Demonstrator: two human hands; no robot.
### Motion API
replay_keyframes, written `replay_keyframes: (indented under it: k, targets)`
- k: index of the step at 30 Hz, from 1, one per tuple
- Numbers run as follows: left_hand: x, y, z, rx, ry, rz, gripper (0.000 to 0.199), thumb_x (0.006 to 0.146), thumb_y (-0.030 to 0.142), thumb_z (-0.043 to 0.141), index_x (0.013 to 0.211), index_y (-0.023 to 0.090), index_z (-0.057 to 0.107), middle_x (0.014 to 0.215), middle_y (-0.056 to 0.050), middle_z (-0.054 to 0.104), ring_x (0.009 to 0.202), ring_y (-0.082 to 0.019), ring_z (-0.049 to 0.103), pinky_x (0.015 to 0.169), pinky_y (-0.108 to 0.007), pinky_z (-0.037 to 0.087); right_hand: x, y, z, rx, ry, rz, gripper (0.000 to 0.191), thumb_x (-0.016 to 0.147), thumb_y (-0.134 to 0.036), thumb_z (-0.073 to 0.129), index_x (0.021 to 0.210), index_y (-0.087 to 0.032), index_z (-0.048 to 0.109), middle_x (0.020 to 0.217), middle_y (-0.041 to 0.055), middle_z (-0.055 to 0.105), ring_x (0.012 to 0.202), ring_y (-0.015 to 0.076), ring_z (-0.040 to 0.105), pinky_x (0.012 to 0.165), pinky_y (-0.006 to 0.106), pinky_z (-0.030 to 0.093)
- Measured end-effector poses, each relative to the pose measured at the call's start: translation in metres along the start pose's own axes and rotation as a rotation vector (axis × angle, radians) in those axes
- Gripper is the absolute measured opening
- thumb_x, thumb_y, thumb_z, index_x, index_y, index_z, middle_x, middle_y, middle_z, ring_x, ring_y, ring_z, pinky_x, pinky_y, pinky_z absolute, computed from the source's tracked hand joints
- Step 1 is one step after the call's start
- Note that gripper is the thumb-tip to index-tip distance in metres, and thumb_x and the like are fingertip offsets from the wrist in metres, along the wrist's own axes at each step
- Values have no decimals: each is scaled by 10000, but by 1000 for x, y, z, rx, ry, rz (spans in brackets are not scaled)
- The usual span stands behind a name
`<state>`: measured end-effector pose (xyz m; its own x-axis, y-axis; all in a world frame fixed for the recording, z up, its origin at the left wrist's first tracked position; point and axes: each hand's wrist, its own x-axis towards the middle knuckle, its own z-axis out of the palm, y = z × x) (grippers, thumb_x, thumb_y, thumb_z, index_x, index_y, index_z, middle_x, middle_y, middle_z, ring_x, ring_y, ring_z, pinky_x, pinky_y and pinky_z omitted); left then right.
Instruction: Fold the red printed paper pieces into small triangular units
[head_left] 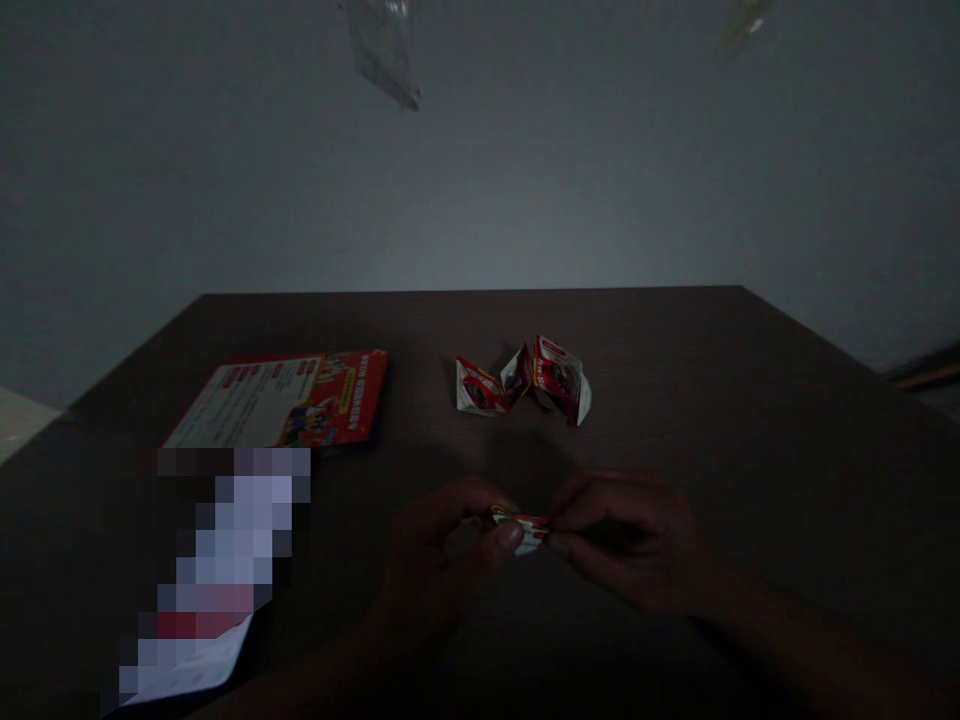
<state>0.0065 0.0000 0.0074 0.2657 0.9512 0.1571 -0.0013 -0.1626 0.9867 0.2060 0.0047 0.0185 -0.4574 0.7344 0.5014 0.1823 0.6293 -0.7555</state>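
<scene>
Between my two hands, above the table's near part, is a small folded piece of printed paper, white with red and green edges. My left hand pinches its left end, the thumb lying on top. At the right end, my right hand grips the paper between thumb and fingertips. Just beyond them stand folded red-and-white paper pieces in a zigzag, printed like the one I hold. The dim light hides the finer folds.
A stack of red and white printed booklets lies at the left on the dark wooden table. Nearer me on that side is a white sheet or booklet, partly blurred out. Behind the table rises a grey wall with a clear plastic bag.
</scene>
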Motion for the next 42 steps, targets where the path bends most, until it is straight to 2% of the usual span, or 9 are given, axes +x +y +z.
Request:
replay_keyframes:
  k: [7,12,14,17,19,22,26,32,42]
  targets:
    - [0,-1,-2,-15,-30,-16,65,795,210,631,764,210,689,729,-4,666,675,-145,597,636,-235,437,0,-2,1,-8,41,-23,86,780,-71,609,810,-148,633,733,64,667,607,131,618,532,236,495]
    - [-1,-4,-3,78,-56,-18,70,778,222,632,760,178,684,699,-22,653,659,-157,584,620,-250,440,-4,2,3,21,131,13,105,756,-61,650,787,-156,619,698,50,656,615,139,611,527,244,479]
    - [-2,-6,-3,97,-63,-2,66,764,207,648,820,182,671,732,-27,658,686,-165,592,623,-251,451,-5,3,3,31,145,44,99,759,-69,652,783,-159,621,684,43,649,603,136,599,517,244,466]
    - [-7,-9,-2,41,-43,25,252,750,164,668,985,225,600,831,-18,660,732,-161,605,630,-237,470,-5,4,3,51,155,66,91,765,-77,646,785,-163,620,679,35,642,591,132,581,513,246,453]
    - [-10,-10,-1,17,-36,38,302,764,144,653,1029,252,556,867,-11,649,764,-159,607,637,-230,477,-5,4,3,56,163,73,98,762,-72,647,785,-163,618,689,36,644,599,134,582,518,249,453]
    - [-11,-9,1,53,-37,66,237,787,144,618,995,245,567,861,-16,641,775,-165,610,634,-233,478,-6,4,3,50,156,74,107,758,-61,648,793,-159,621,706,42,649,601,134,583,523,252,451]
    - [-10,-8,1,122,22,71,164,812,148,569,953,228,594,832,-15,656,732,-155,618,672,-261,480,-7,5,3,50,155,63,133,753,-48,653,801,-165,611,694,33,640,605,136,584,529,255,452]
    - [-9,-13,-3,190,33,163,149,810,135,570,915,233,607,790,6,658,693,-143,624,659,-260,470,-4,3,4,43,146,48,134,751,-42,652,790,-162,606,679,36,632,594,138,578,523,262,447]
    - [-9,-9,-4,111,15,73,106,817,136,566,834,228,616,726,32,656,664,-134,627,615,-233,467,-6,4,3,48,127,30,151,741,-24,655,790,-159,608,681,40,634,589,134,577,513,254,439]
